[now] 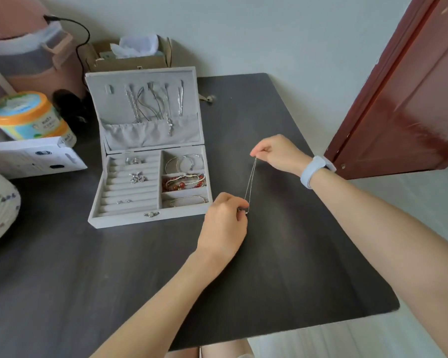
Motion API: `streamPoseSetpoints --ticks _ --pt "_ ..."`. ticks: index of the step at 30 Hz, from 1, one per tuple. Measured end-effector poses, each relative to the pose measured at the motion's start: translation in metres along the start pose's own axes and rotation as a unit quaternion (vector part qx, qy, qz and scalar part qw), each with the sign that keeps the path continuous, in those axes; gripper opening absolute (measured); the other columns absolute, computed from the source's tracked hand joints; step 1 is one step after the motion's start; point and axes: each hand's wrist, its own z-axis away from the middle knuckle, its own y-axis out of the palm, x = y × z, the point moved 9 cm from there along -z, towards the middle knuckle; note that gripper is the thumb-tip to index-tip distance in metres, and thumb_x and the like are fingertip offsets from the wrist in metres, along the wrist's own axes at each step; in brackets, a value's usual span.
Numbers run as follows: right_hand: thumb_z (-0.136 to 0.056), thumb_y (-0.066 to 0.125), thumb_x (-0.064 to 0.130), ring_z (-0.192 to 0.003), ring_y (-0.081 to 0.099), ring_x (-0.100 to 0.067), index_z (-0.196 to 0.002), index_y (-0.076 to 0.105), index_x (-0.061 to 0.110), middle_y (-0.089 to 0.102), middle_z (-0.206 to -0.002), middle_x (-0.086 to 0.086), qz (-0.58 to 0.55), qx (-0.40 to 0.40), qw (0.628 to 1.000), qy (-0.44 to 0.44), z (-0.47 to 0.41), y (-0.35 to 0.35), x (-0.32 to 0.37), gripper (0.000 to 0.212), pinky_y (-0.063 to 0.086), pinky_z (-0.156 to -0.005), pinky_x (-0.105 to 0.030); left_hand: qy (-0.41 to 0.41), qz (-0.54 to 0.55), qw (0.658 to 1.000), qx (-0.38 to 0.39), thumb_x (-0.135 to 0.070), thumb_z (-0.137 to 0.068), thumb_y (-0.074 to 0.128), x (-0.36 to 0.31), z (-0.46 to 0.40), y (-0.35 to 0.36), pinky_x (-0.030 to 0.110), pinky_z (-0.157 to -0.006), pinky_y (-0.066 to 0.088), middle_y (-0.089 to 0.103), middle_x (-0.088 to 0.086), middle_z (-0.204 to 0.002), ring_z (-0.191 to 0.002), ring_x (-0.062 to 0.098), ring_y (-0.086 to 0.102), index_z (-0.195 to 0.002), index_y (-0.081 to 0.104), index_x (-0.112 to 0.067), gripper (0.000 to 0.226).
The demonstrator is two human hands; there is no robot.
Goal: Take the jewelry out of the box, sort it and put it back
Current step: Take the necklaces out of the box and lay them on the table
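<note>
A grey velvet jewelry box (122,222) stands open on the dark table (295,254). Several necklaces (150,102) hang inside its raised lid. Rings (135,160) and earrings sit in the left slots, bangles (184,162) and red bead bracelets (184,182) in the right compartments. To the right of the box, a thin silver necklace (251,183) is stretched between my hands. My right hand (277,152) pinches its upper end. My left hand (224,223) pinches the lower end with its small pendant, just above the table.
A cardboard box (130,55) with tissue stands behind the jewelry box. A pink appliance (29,47), an orange-lidded tub (26,113) and a white flat box (31,156) crowd the left side. A red-brown door (411,94) is at the right.
</note>
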Motion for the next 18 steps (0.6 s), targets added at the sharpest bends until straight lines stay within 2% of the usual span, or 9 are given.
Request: streamPoseSetpoints --ticks 3,7,9,11,12,14,16,18 --pt "-0.087 0.052 0.004 -0.101 0.059 -0.022 -0.098 0.069 0.006 0.067 -0.107 -0.01 0.022 0.022 0.999 -0.013 -0.025 0.012 0.008 0.02 0.04 -0.087 -0.02 0.016 -0.043 0.999 -0.001 -0.007 -0.091 0.047 -0.001 -0.003 0.0 0.035 -0.077 0.048 0.058 0.007 -0.106 -0.084 0.028 0.058 -0.106 0.065 -0.009 0.023" --pt "-0.087 0.053 0.004 -0.09 0.057 -0.019 -0.101 0.068 0.007 0.066 -0.108 -0.011 0.039 0.027 0.998 -0.035 -0.044 0.021 0.016 0.021 0.034 -0.077 -0.01 0.032 -0.115 0.993 0.009 -0.012 -0.094 0.044 -0.002 -0.002 -0.001 0.041 -0.069 0.049 0.054 0.008 -0.105 -0.083 0.032 0.059 -0.11 0.061 -0.01 0.024" --pt "-0.088 0.049 0.003 -0.1 0.055 -0.02 -0.107 0.065 0.008 0.062 -0.115 -0.01 0.056 -0.002 0.997 -0.052 -0.044 0.019 0.017 0.025 0.033 -0.085 -0.013 0.073 -0.133 0.988 0.0 -0.004 -0.088 0.053 -0.006 0.0 -0.003 0.038 -0.053 0.051 0.057 0.009 -0.095 -0.07 0.033 0.06 -0.1 0.065 -0.007 0.018" --pt "-0.09 0.043 0.001 -0.114 0.051 -0.023 -0.113 0.062 0.008 0.059 -0.123 -0.009 0.067 -0.038 0.995 -0.07 -0.037 0.015 0.016 0.031 0.035 -0.099 -0.027 0.143 -0.162 0.976 -0.037 -0.002 -0.079 0.061 -0.012 0.005 -0.005 0.031 -0.039 0.048 0.061 0.009 -0.086 -0.062 0.028 0.06 -0.09 0.068 -0.005 0.013" --pt "-0.09 0.041 0.0 -0.118 0.049 -0.025 -0.116 0.06 0.007 0.058 -0.125 -0.009 0.074 -0.049 0.993 -0.084 -0.031 0.014 0.015 0.033 0.035 -0.103 -0.031 0.179 -0.184 0.965 -0.053 -0.007 -0.08 0.059 -0.016 0.007 -0.005 0.03 -0.041 0.049 0.063 0.008 -0.087 -0.067 0.026 0.061 -0.09 0.068 -0.006 0.014" --pt "-0.091 0.038 0.0 -0.124 0.046 -0.025 -0.122 0.056 0.006 0.055 -0.131 -0.009 0.097 -0.055 0.987 -0.118 -0.017 0.015 0.014 0.037 0.032 -0.107 -0.034 0.228 -0.263 0.936 -0.044 -0.028 -0.084 0.044 -0.023 0.009 0.003 0.033 -0.06 0.052 0.067 0.005 -0.097 -0.083 0.025 0.062 -0.096 0.069 -0.008 0.034" --pt "-0.092 0.036 0.003 -0.134 0.037 -0.021 -0.13 0.048 0.008 0.047 -0.139 -0.007 0.131 -0.043 0.981 -0.139 -0.005 0.02 0.01 0.039 0.024 -0.113 -0.038 0.237 -0.341 0.909 -0.018 -0.044 -0.083 0.034 -0.023 0.006 0.01 0.039 -0.079 0.038 0.067 0.004 -0.108 -0.098 0.025 0.061 -0.105 0.067 -0.01 0.052" --pt "-0.096 0.031 0.012 -0.141 0.02 -0.014 -0.139 0.034 0.012 0.031 -0.15 -0.001 0.178 -0.002 0.976 -0.123 0.004 0.03 0.002 0.043 0.011 -0.116 -0.041 0.236 -0.374 0.897 0.01 -0.051 -0.084 0.031 -0.017 0.003 0.016 0.04 -0.082 0.028 0.067 0.004 -0.112 -0.106 0.025 0.06 -0.108 0.066 -0.008 0.061"
